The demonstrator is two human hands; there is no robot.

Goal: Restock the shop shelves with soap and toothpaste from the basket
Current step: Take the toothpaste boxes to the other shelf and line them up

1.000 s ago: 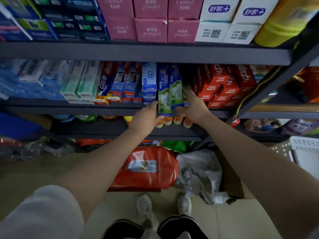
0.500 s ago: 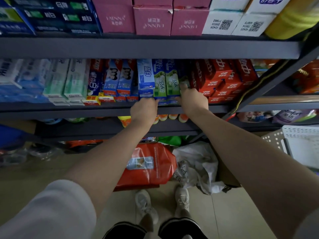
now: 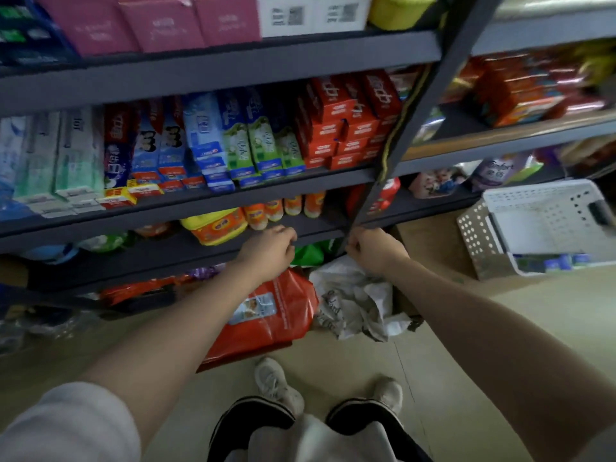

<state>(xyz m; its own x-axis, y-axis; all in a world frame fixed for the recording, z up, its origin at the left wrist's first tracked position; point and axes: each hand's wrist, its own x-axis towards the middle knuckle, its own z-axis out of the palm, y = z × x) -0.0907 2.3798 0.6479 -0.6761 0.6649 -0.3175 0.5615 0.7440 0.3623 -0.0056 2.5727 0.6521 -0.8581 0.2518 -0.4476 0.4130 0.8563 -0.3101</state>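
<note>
My left hand (image 3: 270, 247) and right hand (image 3: 373, 249) hang loosely curled and empty below the shelf (image 3: 186, 208) where the green-and-blue toothpaste boxes (image 3: 263, 145) stand upright in their row. The white basket (image 3: 540, 225) sits tilted on the floor to my right.

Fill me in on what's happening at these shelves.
A person is restocking. Green-and-blue toothpaste boxes stand upright on the middle shelf between blue and red cartons. Both hands are empty: the left hand and right hand hang loosely curled below that shelf. The white basket sits on the floor to the right, with some blue and green packs inside.
</note>
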